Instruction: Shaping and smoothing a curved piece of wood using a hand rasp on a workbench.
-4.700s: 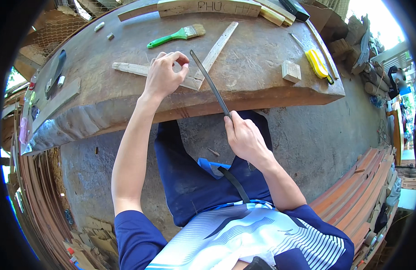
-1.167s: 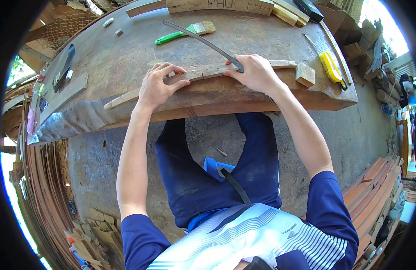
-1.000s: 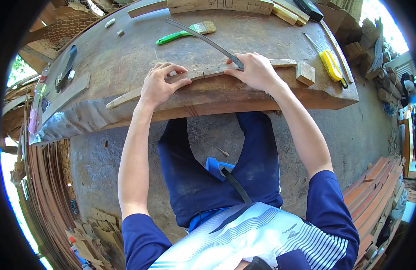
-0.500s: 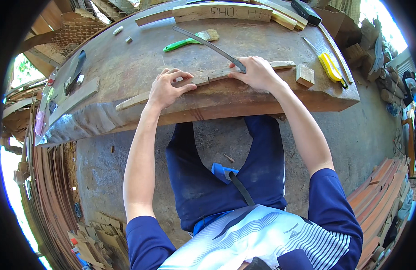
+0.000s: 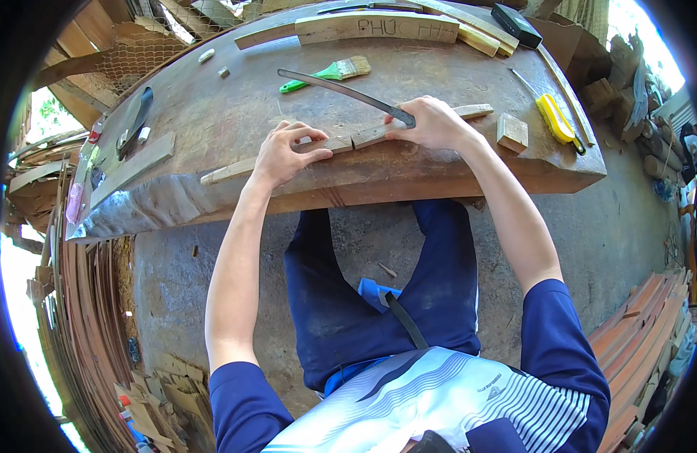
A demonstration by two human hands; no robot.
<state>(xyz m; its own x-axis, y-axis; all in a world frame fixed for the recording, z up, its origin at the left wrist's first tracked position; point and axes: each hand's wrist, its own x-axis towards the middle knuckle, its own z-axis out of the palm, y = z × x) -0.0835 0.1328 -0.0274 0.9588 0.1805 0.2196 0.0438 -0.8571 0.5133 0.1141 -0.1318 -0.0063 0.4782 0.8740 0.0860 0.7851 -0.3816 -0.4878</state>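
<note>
Two narrow pale wooden strips lie end to end along the near edge of the workbench (image 5: 235, 98). A thin dark gap parts them between my hands. My left hand (image 5: 282, 155) is closed on the left wooden strip (image 5: 229, 172), thumb and fingers near its inner end. My right hand (image 5: 435, 126) is closed over the right wooden strip (image 5: 371, 136); that strip's far end shows past the knuckles. Also in the right hand is one end of a long flat grey metal bar (image 5: 337, 88), slanting up to the left over the bench. The right fingertips are partly hidden.
Behind the bar lies a green-handled paintbrush (image 5: 326, 74). To the right are a small wooden block (image 5: 512, 132) and a yellow-handled tool (image 5: 556, 118). Wooden pieces (image 5: 375, 28) and a black block (image 5: 516, 25) line the back. A loose board (image 5: 137, 167) lies left.
The gap between the two strips looks slightly wider. The metal bar has swung a little, its free end now lower and further left. Both hands keep their hold.
</note>
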